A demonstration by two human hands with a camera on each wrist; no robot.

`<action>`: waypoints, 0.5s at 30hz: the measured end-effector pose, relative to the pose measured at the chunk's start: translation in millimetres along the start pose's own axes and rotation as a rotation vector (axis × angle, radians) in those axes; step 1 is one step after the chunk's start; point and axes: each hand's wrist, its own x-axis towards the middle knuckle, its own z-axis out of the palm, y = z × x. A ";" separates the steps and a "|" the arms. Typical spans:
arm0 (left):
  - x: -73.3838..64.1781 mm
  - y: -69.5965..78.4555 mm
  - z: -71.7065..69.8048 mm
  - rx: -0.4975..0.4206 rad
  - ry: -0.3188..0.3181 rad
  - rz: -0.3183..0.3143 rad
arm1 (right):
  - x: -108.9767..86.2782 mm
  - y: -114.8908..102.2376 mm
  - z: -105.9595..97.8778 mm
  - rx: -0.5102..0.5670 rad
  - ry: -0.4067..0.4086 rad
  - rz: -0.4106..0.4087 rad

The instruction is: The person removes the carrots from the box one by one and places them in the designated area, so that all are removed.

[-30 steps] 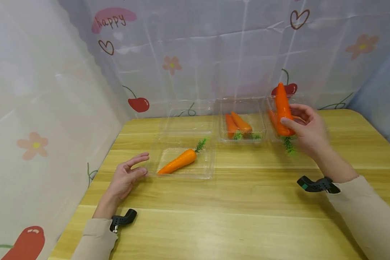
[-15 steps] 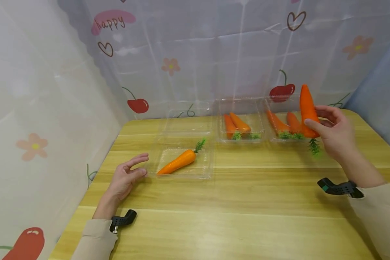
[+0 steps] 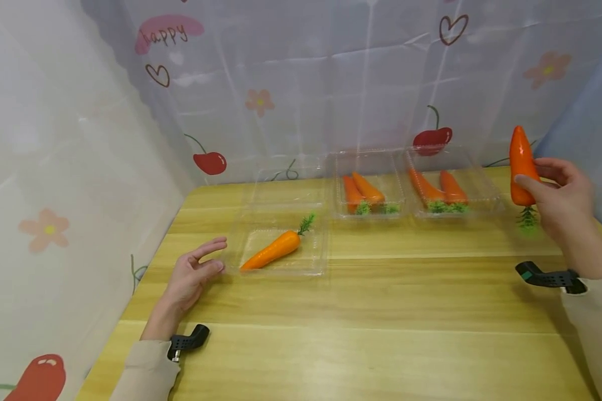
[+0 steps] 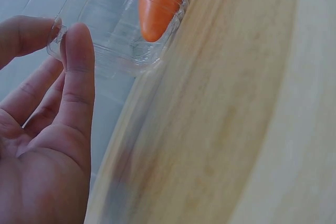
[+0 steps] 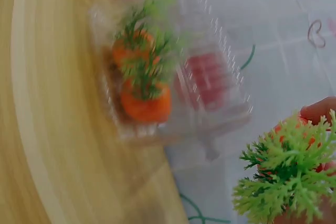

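- Past the right box point(image 3: 486, 203), our right grip point(image 3: 564, 192), curled round the redder carrot point(image 3: 522, 159), has swung rightward; seemingly yet unboxed.
- Our left grip point(image 3: 189, 278) pinches the near box point(image 3: 311, 273) (yellower carrot point(image 3: 276, 250) inside).

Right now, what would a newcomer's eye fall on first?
Probably the raised carrot, tip up in the right hand at far right. Next, the lone carrot in the nearest clear box, whose edge the left hand pinches. Then the pink "happy" patch, upper left on the cloth.
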 end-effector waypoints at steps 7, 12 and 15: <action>0.2 0.3 -0.3 0.014 0.026 -0.023 | 11.4 18.7 -10.3 -0.173 0.030 0.062; 0.3 -0.4 -1.4 0.021 0.022 -0.025 | 17.1 35.0 -13.6 -0.266 0.005 0.072; 0.2 -0.5 -0.3 0.031 0.032 -0.033 | 20.3 43.5 -16.5 -0.283 -0.027 0.072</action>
